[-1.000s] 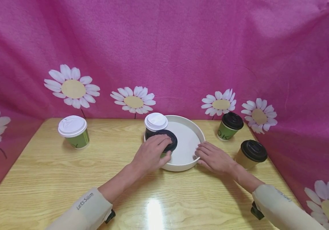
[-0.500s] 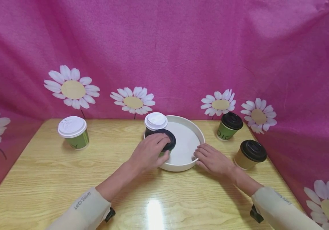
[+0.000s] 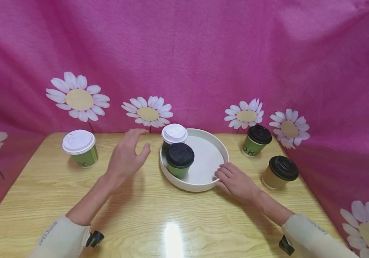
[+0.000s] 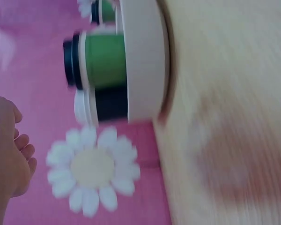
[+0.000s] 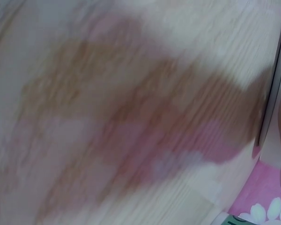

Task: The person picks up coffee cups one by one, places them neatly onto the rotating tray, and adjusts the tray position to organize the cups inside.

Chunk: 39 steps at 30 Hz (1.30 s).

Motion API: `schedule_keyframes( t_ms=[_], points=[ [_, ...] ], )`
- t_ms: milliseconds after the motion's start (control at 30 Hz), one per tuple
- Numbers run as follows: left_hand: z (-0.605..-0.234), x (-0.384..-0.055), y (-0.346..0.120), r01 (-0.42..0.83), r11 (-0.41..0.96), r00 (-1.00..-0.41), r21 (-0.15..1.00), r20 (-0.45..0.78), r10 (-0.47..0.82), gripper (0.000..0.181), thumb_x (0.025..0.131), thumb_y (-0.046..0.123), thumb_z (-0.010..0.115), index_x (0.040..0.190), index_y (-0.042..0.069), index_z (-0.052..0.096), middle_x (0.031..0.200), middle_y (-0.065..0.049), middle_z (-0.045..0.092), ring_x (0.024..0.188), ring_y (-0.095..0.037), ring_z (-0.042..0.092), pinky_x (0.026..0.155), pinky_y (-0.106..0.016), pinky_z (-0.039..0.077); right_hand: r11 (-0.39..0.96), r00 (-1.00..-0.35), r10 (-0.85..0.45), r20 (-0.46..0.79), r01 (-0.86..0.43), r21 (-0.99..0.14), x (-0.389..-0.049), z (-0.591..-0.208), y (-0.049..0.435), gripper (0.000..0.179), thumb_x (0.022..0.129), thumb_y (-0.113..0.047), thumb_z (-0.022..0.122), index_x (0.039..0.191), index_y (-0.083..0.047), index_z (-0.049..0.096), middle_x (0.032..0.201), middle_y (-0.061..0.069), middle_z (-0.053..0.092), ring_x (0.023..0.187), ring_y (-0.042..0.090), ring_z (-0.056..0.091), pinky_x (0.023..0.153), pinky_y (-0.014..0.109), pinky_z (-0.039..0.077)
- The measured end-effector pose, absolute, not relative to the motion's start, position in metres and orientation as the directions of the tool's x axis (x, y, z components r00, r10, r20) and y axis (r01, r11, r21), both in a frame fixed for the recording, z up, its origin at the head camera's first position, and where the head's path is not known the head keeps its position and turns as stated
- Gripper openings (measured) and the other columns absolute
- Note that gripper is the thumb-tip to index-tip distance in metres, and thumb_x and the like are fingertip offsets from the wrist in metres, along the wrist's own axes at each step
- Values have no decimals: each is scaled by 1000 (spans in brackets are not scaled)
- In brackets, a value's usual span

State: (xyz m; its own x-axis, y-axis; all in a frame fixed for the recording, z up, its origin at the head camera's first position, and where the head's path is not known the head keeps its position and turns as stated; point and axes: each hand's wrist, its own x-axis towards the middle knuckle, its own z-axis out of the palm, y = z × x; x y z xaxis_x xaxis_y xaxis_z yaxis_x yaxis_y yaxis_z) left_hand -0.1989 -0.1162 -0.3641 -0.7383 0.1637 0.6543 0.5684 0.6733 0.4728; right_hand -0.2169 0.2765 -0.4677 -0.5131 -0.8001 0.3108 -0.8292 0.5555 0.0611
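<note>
A round white tray (image 3: 203, 187) lies on the table with two lidded paper coffee cups at its left side. The green cup with a black lid (image 3: 179, 161) stands in front of the dark cup with a white lid (image 3: 174, 133). My left hand (image 3: 124, 157) hovers left of the tray, holding nothing, fingers loosely bent and thumb apart; the left wrist view shows the same hand (image 4: 11, 150) away from the cups. My right hand (image 3: 236, 181) grips the tray's right rim, fingers over the edge and thumb outside.
A green cup with a white lid (image 3: 81, 148) stands at the far left of the wooden table (image 3: 139, 222). To the right are a green cup with a black lid (image 3: 257, 141) and a brown cup with a black lid (image 3: 280, 172). A pink flowered cloth (image 3: 197, 64) hangs behind.
My left hand has let go of the green cup with the black lid and moved left and up. That cup stays in the tray. My right hand keeps its place on the rim.
</note>
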Motion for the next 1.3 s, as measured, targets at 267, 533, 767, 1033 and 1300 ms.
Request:
schedule_keyframes(
  t_ms=[267, 533, 767, 1033, 1300],
  points=[
    [-362, -203, -183, 496, 704, -726, 508, 687, 16, 37, 83, -3, 67, 120, -5, 61, 115, -22, 62, 109, -38, 57, 91, -53, 45, 563, -492, -779, 388, -822, 90, -211, -470, 268, 44, 109, -37, 31, 108, -7, 63, 106, 8, 61, 110, 34, 54, 106, 44, 37],
    [-368, -197, -229, 365, 723, -784, 586, 613, -101, 48, 80, 5, 72, 125, -4, 57, 123, -24, 54, 114, -42, 48, 84, -56, 38, 589, -511, -762, 398, -802, 97, -205, -472, 262, 47, 109, -38, 28, 106, -7, 62, 104, 8, 59, 110, 33, 53, 105, 45, 38],
    [-383, -194, -257, 268, 691, -847, 671, 507, -163, 66, 81, 11, 75, 138, -5, 46, 131, -28, 46, 119, -44, 42, 92, -55, 36, 604, -521, -751, 405, -790, 106, -202, -471, 260, 47, 109, -38, 28, 107, -6, 62, 104, 10, 59, 111, 35, 53, 105, 46, 38],
    [-395, -190, -278, 146, 508, -878, 849, 348, -329, 80, 84, 11, 74, 150, -4, 31, 147, -23, 36, 135, -35, 34, 115, -40, 26, 632, -554, -740, 383, -767, 111, -197, -471, 257, 48, 109, -38, 25, 110, -5, 61, 106, 10, 59, 113, 35, 53, 107, 46, 37],
    [-414, -191, -291, 145, 477, -923, 867, 293, -251, 86, 86, 12, 75, 150, -8, 22, 149, -28, 26, 135, -42, 27, 115, -46, 23, 644, -565, -727, 390, -758, 103, -195, -472, 254, 50, 109, -38, 24, 109, -4, 61, 106, 10, 59, 114, 35, 53, 107, 48, 37]
  ],
)
